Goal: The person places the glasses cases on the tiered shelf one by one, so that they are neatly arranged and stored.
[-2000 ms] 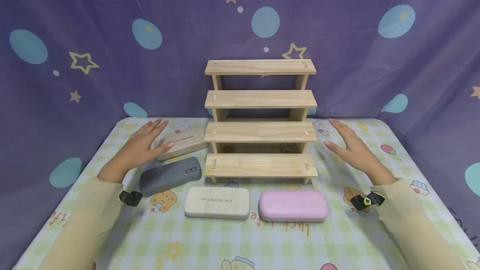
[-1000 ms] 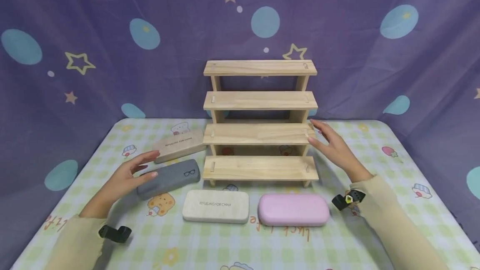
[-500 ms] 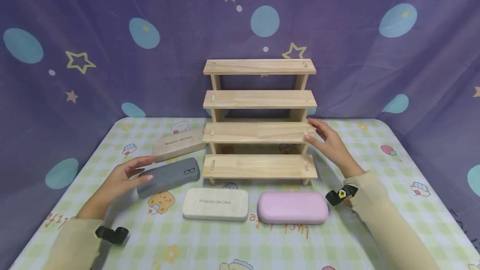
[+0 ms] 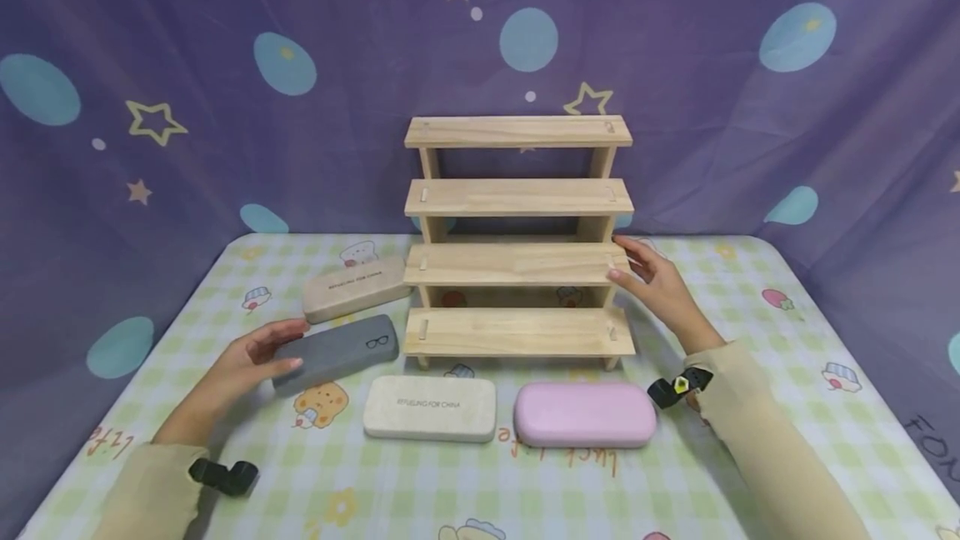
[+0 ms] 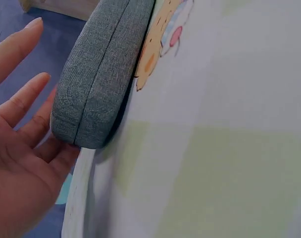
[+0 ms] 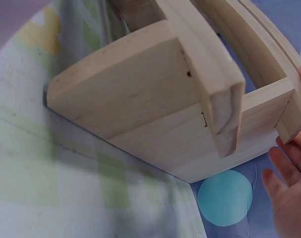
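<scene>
In the head view my left hand [image 4: 251,358] is at the left end of a grey glasses case [image 4: 341,350] with a small glasses print. The left wrist view shows relaxed, spread fingers at the end of the grey case [image 5: 96,79], and one upper fingertip apart from it. My right hand [image 4: 660,290] pinches the right end of the second board from the bottom of a four-tier wooden display stand [image 4: 517,263], thumb on top. Seen from the right wrist, the fingers [image 6: 284,168] sit at the end and underside of a board on the stand [image 6: 140,99].
Behind the grey case lies a beige glasses case [image 4: 356,288], close to the stand's left side. A cream glasses case [image 4: 430,408] and a pink glasses case [image 4: 585,415] lie in front of the stand. A purple curtain [image 4: 337,157] hangs behind the checked tablecloth [image 4: 420,490].
My left hand has come down and back to the grey case's left end. My right hand has moved left and taken hold of the stand's board. The cases and stand stay in place.
</scene>
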{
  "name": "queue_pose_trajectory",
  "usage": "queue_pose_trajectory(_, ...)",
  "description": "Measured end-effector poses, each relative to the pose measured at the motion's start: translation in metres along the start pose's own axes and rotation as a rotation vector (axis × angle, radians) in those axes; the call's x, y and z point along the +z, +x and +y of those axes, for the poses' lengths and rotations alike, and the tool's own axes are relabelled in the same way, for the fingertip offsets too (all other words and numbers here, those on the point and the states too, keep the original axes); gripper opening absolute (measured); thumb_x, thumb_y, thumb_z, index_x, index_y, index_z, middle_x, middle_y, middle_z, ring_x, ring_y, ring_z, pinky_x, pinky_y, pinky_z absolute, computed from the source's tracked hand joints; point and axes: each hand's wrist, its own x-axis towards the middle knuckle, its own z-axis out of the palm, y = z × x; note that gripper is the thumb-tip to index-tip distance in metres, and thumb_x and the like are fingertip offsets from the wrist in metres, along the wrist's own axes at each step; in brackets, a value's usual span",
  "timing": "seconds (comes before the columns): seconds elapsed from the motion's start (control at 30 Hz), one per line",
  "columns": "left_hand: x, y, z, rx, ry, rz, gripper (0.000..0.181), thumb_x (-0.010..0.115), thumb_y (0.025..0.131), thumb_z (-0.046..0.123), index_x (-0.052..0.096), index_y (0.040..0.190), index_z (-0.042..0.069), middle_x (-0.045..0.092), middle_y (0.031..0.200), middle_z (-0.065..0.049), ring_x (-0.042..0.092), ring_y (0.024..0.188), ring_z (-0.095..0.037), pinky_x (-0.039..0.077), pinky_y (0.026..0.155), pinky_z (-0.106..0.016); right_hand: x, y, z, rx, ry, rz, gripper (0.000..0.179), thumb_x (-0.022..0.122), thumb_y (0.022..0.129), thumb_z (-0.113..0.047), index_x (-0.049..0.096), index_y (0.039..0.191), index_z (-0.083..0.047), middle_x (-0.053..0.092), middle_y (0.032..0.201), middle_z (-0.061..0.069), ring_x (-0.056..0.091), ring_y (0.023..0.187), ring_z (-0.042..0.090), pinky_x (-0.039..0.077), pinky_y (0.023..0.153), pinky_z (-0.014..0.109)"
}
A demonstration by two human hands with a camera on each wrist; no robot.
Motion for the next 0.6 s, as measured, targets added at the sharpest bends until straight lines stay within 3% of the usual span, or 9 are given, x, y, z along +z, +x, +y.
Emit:
queue_pose_trajectory(0.13, 0.0024, -0.0025, -0.0019, -0.052, -0.020, -0.035, 0.056, 0.067, 0.084, -0.001, 0.041, 0.133, -0.011, 0.055, 0.121, 0.021, 0.044, 0.113, 0.012, 0.030, 0.090, -0.006, 0.0009, -0.0004, 0.0002, -0.001, 0.023, 0.001, 0.060, 0.064, 0.089, -0.008, 0.037, 0.142, 0.002, 0.034, 0.147, 0.019, 0.031, 0.136, 0.034, 0.027, 0.109, 0.038)
queue_pose_trajectory(0.27, 0.0043, -0.0057, -0.0036, -0.127, -0.006, -0.060, 0.063, 0.070, 0.082, 0.004, 0.040, 0.138, -0.005, 0.050, 0.122, 0.025, 0.043, 0.111, 0.013, 0.031, 0.088, -0.006, 0.0014, 0.0006, -0.0011, -0.019, 0.038, 0.003, 0.061, 0.065, 0.088, -0.006, 0.037, 0.142, 0.003, 0.035, 0.146, 0.020, 0.030, 0.136, 0.033, 0.025, 0.110, 0.037)
queue_pose_trajectory(0.47, 0.0049, -0.0078, -0.0025, -0.155, 0.030, -0.105, 0.079, 0.076, 0.075, 0.003, 0.036, 0.143, 0.003, 0.044, 0.126, 0.024, 0.040, 0.111, 0.011, 0.029, 0.087, -0.007, 0.0003, 0.0010, -0.0032, -0.011, 0.037, 0.009, 0.063, 0.067, 0.087, -0.007, 0.038, 0.141, 0.003, 0.037, 0.145, 0.020, 0.031, 0.136, 0.031, 0.025, 0.110, 0.032)
queue_pose_trajectory(0.53, 0.0049, -0.0082, -0.0016, -0.148, 0.048, -0.117, 0.083, 0.078, 0.072, 0.002, 0.035, 0.144, 0.004, 0.043, 0.129, 0.019, 0.038, 0.111, 0.011, 0.028, 0.087, -0.007, 0.0002, 0.0010, -0.0032, 0.002, 0.038, 0.005, 0.063, 0.068, 0.087, -0.009, 0.038, 0.142, 0.002, 0.037, 0.146, 0.019, 0.030, 0.137, 0.030, 0.025, 0.110, 0.032)
queue_pose_trajectory(0.6, 0.0050, -0.0083, -0.0012, -0.140, 0.064, -0.123, 0.086, 0.079, 0.070, 0.003, 0.034, 0.144, 0.003, 0.043, 0.136, 0.007, 0.036, 0.112, 0.012, 0.027, 0.087, -0.006, 0.0002, 0.0010, -0.0030, 0.014, 0.039, 0.001, 0.064, 0.068, 0.087, -0.011, 0.038, 0.142, 0.001, 0.036, 0.146, 0.018, 0.030, 0.137, 0.028, 0.025, 0.110, 0.031)
